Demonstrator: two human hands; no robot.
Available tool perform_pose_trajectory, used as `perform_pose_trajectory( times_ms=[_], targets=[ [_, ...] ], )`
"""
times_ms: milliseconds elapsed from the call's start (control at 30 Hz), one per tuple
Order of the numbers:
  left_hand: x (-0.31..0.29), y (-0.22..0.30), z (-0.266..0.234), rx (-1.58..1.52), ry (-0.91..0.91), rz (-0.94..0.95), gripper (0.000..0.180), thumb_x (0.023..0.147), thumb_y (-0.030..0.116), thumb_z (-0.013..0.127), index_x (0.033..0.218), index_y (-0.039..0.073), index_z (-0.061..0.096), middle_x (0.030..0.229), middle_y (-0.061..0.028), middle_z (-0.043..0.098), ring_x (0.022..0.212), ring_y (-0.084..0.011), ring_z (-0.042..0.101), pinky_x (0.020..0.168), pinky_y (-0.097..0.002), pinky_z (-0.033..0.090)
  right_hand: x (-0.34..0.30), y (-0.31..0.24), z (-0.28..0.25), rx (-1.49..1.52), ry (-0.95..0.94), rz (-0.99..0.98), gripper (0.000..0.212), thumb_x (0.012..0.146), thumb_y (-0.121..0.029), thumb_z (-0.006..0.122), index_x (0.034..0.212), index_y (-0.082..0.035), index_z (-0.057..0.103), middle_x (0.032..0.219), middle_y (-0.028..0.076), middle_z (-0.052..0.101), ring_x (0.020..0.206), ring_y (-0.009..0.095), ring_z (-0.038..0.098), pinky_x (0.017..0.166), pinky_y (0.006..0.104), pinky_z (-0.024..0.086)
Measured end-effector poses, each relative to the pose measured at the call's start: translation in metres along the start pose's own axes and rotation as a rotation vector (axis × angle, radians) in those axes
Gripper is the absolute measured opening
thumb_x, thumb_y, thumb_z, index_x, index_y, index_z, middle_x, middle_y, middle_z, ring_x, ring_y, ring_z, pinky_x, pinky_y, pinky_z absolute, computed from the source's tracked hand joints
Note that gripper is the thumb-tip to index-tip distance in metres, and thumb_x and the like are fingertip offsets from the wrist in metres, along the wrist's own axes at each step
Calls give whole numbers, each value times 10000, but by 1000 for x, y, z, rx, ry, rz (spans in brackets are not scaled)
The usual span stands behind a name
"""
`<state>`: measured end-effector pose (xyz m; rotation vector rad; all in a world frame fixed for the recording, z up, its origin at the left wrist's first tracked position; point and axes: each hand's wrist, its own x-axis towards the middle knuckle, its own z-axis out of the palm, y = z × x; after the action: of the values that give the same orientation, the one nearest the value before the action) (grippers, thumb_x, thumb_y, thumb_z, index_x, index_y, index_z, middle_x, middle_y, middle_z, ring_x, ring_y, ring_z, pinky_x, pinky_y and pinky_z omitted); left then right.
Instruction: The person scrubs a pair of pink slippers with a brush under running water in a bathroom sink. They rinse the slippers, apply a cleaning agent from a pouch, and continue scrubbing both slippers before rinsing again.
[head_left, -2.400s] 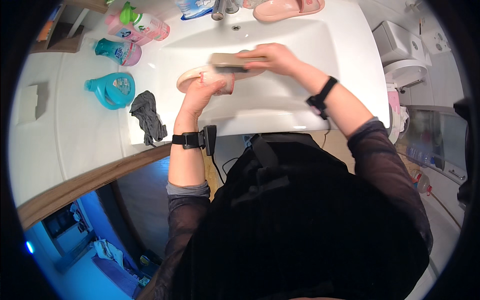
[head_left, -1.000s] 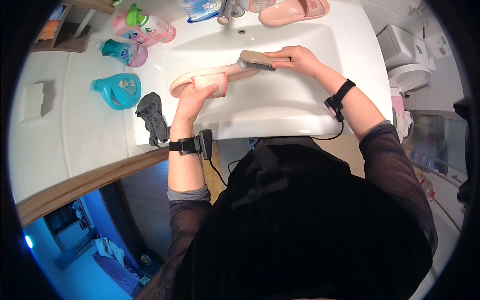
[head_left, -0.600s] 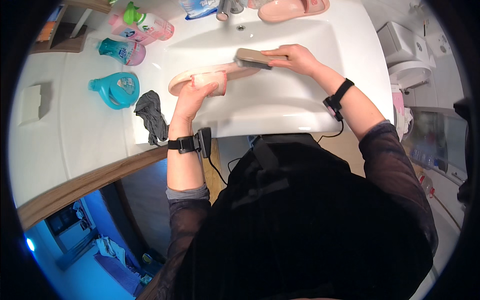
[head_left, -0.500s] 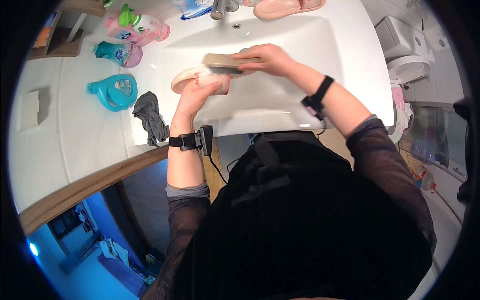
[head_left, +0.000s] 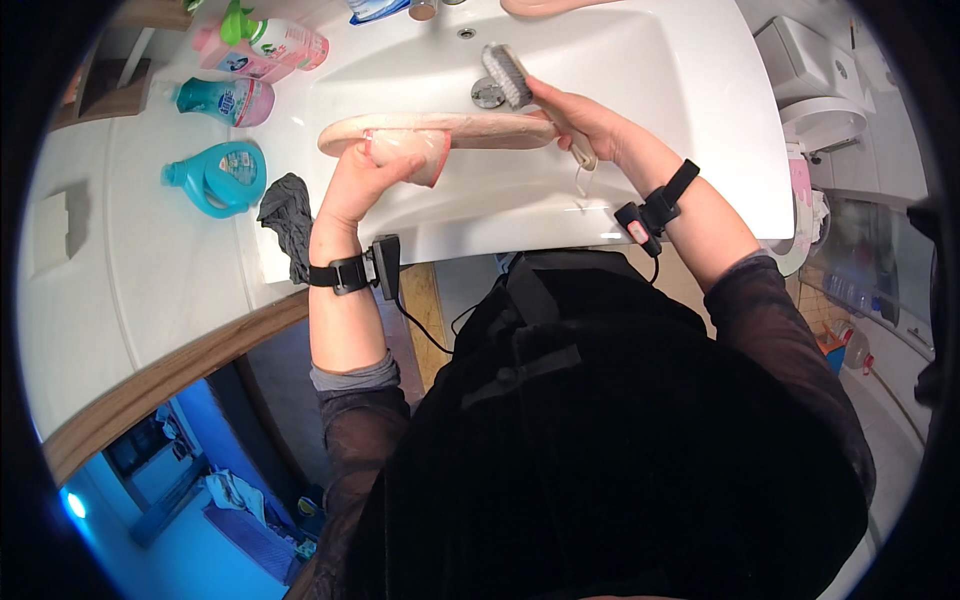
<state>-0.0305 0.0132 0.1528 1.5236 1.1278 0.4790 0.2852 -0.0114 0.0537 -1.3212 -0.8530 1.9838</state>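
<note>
Over the white sink basin (head_left: 590, 60), my left hand (head_left: 345, 190) is closed around the strap of a pale pink slipper (head_left: 485, 128). Its long sole lies roughly level from left to right, tilted so that mostly its edge shows. My right hand (head_left: 595, 125) grips a scrub brush (head_left: 507, 76) by its handle. Grey-white bristles face up and left, just beyond the slipper's right half and apart from it. The right hand's fingers are at the slipper's right end; whether they also pinch it I cannot tell. Behind the brush head sits the round metal drain (head_left: 487, 93).
Left of the basin stand a teal jug (head_left: 222, 180), a teal-and-pink bottle (head_left: 228, 101) and pink bottles (head_left: 285, 45). A dark grey cloth (head_left: 287, 225) lies on the left rim. Another pink slipper (head_left: 560, 6) rests by the faucet (head_left: 424, 10). A toilet (head_left: 820, 120) is at right.
The brush has left the slipper's strap area and swung right, its bristles now turned into view. The slipper has been tilted, its sole stretching further right. My left hand shifted slightly left.
</note>
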Motion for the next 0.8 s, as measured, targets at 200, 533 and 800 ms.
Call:
perform_pose_trajectory(
  times_ms=[200,533,800],
  targets=[
    [28,12,-6,52,-1,-89,291,848,215,751,1063,25,703,1001,-17,703,893,-100,630,801,-264,495,-6,-4,9,-441,89,-148,696,863,-600,614,1322,-81,556,1133,87,642,961,198,571,718,299,443],
    [36,-15,54,-6,218,73,270,916,204,667,1085,-7,677,982,-29,682,868,-114,616,783,-265,493,-21,-4,47,-795,403,-750,364,973,-251,565,1335,-234,590,960,135,646,880,299,634,803,367,508],
    [29,-17,70,-203,314,10,325,905,205,641,1132,-29,651,1022,-54,675,904,-130,615,813,-275,483,-35,-18,56,-1048,319,-711,332,974,-286,536,1293,-351,602,835,134,630,812,334,641,733,424,529]
  ],
)
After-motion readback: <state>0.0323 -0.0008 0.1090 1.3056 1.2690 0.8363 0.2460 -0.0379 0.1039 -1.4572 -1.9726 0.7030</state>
